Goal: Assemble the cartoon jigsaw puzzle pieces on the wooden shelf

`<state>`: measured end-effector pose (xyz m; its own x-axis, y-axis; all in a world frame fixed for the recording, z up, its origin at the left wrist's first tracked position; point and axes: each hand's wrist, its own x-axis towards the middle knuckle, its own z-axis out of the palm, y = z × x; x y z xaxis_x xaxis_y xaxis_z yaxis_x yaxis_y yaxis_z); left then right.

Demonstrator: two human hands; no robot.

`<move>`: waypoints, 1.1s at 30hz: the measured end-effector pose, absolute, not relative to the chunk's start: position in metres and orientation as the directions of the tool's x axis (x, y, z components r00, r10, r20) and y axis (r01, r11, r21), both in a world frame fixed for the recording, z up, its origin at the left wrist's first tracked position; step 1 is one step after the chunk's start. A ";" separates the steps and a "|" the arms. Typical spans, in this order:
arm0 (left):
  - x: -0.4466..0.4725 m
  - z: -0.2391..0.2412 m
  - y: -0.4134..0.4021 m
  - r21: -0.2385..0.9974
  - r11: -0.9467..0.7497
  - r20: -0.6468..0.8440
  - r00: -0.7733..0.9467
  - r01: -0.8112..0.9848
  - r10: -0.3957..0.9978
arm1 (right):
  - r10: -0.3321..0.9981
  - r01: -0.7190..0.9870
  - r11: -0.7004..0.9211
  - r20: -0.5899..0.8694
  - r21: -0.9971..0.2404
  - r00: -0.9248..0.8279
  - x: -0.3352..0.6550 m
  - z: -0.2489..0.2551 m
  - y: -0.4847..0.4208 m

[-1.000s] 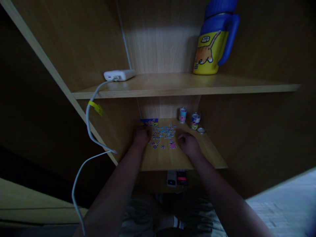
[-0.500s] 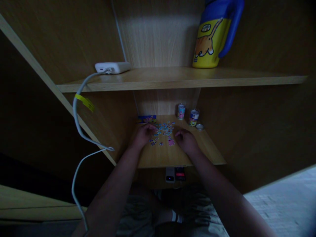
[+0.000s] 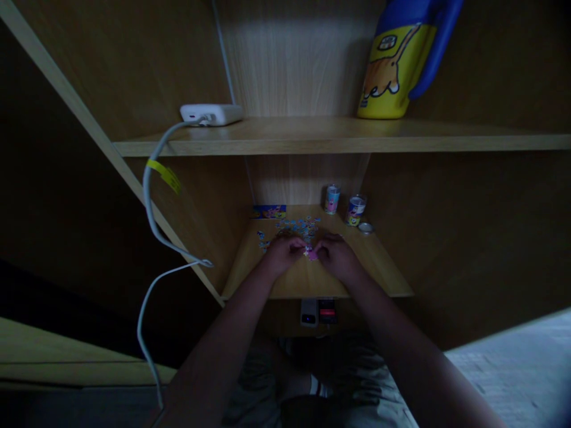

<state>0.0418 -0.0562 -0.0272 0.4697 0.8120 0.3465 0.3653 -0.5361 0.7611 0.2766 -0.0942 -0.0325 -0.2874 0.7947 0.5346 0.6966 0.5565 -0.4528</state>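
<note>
My left hand [image 3: 284, 252] is closed, with thumb and fingertips pinched at a small light-coloured jigsaw piece [image 3: 306, 252], at the left edge of a pink joined jigsaw section [image 3: 311, 256]. On the section's other side my right hand [image 3: 335, 255] is curled, its fingertips against the pink edge. Both hands rest low over the wooden shelf board. Behind them lies a spread of loose blue jigsaw pieces [image 3: 297, 225]. A few more pieces [image 3: 263, 243] sit left of my left hand, partly covered by it.
At the back stand two small printed tins [image 3: 332, 200] [image 3: 355, 211], with a round metal lid [image 3: 365, 228] beside them. A printed picture card [image 3: 269, 212] lies back left. The upper shelf [image 3: 303, 135] carries a white power adapter [image 3: 214, 115] with a hanging cable [image 3: 147, 196], and a yellow-blue mug [image 3: 392, 71].
My left hand has moved right, from the loose pieces to the pink jigsaw section. My right hand has closed in on the section's right edge. The view has shifted slightly.
</note>
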 end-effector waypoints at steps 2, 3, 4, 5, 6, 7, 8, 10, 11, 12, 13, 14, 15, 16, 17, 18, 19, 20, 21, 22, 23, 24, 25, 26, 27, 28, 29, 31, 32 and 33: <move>0.042 -0.026 -0.058 0.728 -0.559 0.365 0.466 0.397 0.806 | 0.791 0.690 0.567 0.530 -0.450 -0.306 0.275 -0.032 -0.096; 0.042 -0.026 -0.059 0.708 -0.570 0.373 0.466 0.417 0.803 | 0.791 0.689 0.569 0.527 -0.448 -0.311 0.275 -0.031 -0.097; 0.043 -0.025 -0.059 0.686 -0.579 0.379 0.463 0.440 0.801 | 0.792 0.691 0.569 0.523 -0.445 -0.316 0.274 -0.031 -0.097; 0.043 -0.024 -0.060 0.663 -0.587 0.387 0.458 0.466 0.800 | 0.794 0.696 0.567 0.518 -0.441 -0.319 0.274 -0.030 -0.098; 0.043 -0.024 -0.061 0.637 -0.593 0.395 0.452 0.492 0.800 | 0.796 0.702 0.564 0.512 -0.435 -0.322 0.273 -0.029 -0.099; 0.044 -0.022 -0.062 0.610 -0.600 0.404 0.449 0.517 0.797 | 0.798 0.707 0.561 0.506 -0.430 -0.326 0.273 -0.028 -0.100; 0.044 -0.021 -0.063 0.582 -0.610 0.416 0.447 0.538 0.792 | 0.800 0.711 0.560 0.501 -0.425 -0.330 0.273 -0.027 -0.100; 0.044 -0.018 -0.066 0.529 -0.643 0.450 0.460 0.554 0.766 | 0.801 0.712 0.560 0.496 -0.423 -0.335 0.272 -0.026 -0.101; 0.044 -0.016 -0.067 0.505 -0.671 0.469 0.480 0.543 0.742 | 0.800 0.710 0.561 0.496 -0.424 -0.336 0.272 -0.026 -0.101; 0.044 -0.014 -0.068 0.486 -0.703 0.488 0.507 0.519 0.711 | 0.800 0.708 0.563 0.496 -0.426 -0.337 0.272 -0.026 -0.101; 0.044 -0.013 -0.069 0.471 -0.737 0.502 0.540 0.485 0.676 | 0.800 0.706 0.564 0.497 -0.428 -0.337 0.272 -0.026 -0.101; 0.043 -0.012 -0.069 0.459 -0.766 0.508 0.575 0.451 0.642 | 0.800 0.706 0.563 0.496 -0.429 -0.337 0.272 -0.026 -0.101; 0.043 -0.011 -0.070 0.451 -0.785 0.507 0.602 0.424 0.617 | 0.801 0.706 0.562 0.495 -0.431 -0.336 0.272 -0.026 -0.101; 0.043 -0.011 -0.070 0.448 -0.794 0.503 0.619 0.410 0.603 | 0.802 0.705 0.562 0.493 -0.433 -0.337 0.272 -0.026 -0.101; 0.043 -0.011 -0.069 0.446 -0.795 0.496 0.627 0.410 0.601 | 0.803 0.702 0.563 0.491 -0.436 -0.339 0.272 -0.026 -0.100; 0.042 -0.012 -0.069 0.445 -0.790 0.489 0.626 0.421 0.608 | 0.803 0.700 0.564 0.490 -0.439 -0.339 0.272 -0.025 -0.100; 0.042 -0.012 -0.068 0.444 -0.783 0.483 0.620 0.435 0.618 | 0.803 0.696 0.566 0.488 -0.442 -0.343 0.273 -0.025 -0.100; 0.042 -0.013 -0.068 0.442 -0.777 0.480 0.613 0.449 0.627 | 0.802 0.693 0.569 0.487 -0.442 -0.347 0.273 -0.025 -0.100; 0.041 -0.014 -0.067 0.437 -0.772 0.479 0.607 0.461 0.634 | 0.801 0.693 0.570 0.486 -0.442 -0.349 0.273 -0.025 -0.100; 0.041 -0.015 -0.067 0.431 -0.770 0.479 0.604 0.471 0.637 | 0.802 0.694 0.569 0.485 -0.442 -0.348 0.273 -0.025 -0.100; 0.041 -0.016 -0.067 0.424 -0.769 0.479 0.602 0.478 0.638 | 0.804 0.696 0.566 0.485 -0.442 -0.345 0.272 -0.025 -0.100; 0.041 -0.016 -0.067 0.417 -0.770 0.480 0.603 0.483 0.638 | 0.805 0.698 0.563 0.485 -0.443 -0.341 0.272 -0.025 -0.100; 0.041 -0.016 -0.067 0.410 -0.772 0.480 0.605 0.485 0.635 | 0.806 0.700 0.560 0.486 -0.443 -0.338 0.272 -0.025 -0.100; 0.041 -0.017 -0.068 0.404 -0.774 0.479 0.607 0.488 0.634 | 0.807 0.701 0.559 0.486 -0.443 -0.336 0.272 -0.025 -0.100; 0.041 -0.016 -0.068 0.400 -0.772 0.480 0.605 0.494 0.635 | 0.807 0.700 0.559 0.487 -0.444 -0.335 0.272 -0.025 -0.100; 0.041 -0.016 -0.069 0.396 -0.767 0.482 0.597 0.505 0.642 | 0.805 0.699 0.561 0.488 -0.444 -0.336 0.272 -0.026 -0.100; 0.041 -0.016 -0.070 0.396 -0.756 0.486 0.580 0.521 0.654 | 0.804 0.697 0.563 0.491 -0.444 -0.336 0.272 -0.026 -0.099; 0.041 -0.016 -0.071 0.407 -0.724 0.495 0.532 0.557 0.687 | 0.800 0.696 0.566 0.497 -0.442 -0.334 0.272 -0.026 -0.099; 0.041 -0.016 -0.071 0.415 -0.709 0.496 0.511 0.571 0.702 | 0.800 0.695 0.567 0.498 -0.442 -0.336 0.273 -0.026 -0.099; 0.041 -0.016 -0.071 0.424 -0.700 0.493 0.501 0.575 0.711 | 0.799 0.692 0.569 0.497 -0.444 -0.338 0.273 -0.026 -0.099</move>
